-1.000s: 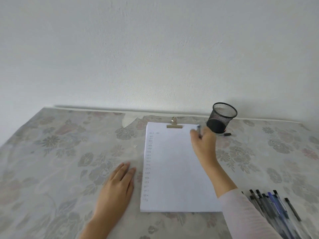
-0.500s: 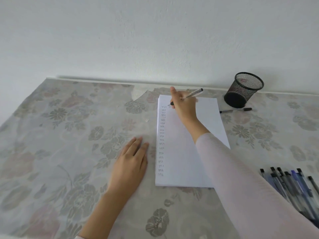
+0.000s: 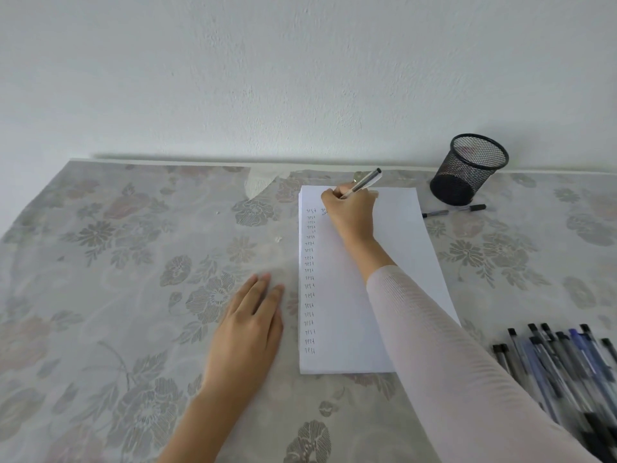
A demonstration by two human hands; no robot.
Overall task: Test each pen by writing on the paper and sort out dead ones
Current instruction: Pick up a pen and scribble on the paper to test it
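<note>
A white paper (image 3: 400, 242) lies on the floral tablecloth, with a column of small handwritten words down its left side. My right hand (image 3: 350, 212) rests on the top of the sheet, gripping a clear pen (image 3: 364, 182) whose tip is hidden behind my fingers; a fresh mark shows beside the top word. My left hand (image 3: 247, 332) lies flat on the cloth just left of the paper, fingers together, holding nothing. A bunch of several pens (image 3: 564, 365) lies at the lower right. One pen (image 3: 454, 211) lies alone beside the black mesh cup (image 3: 467, 172).
The table (image 3: 100, 262) is covered by a grey floral cloth and stands against a white wall. The mesh cup sits at the back right near the wall. A tear in the cloth shows at the back edge left of the paper.
My right hand moved from the paper's upper right edge to its upper left and has written a new mark beside the first word. The camera tilted down; my left hand stayed flat.
</note>
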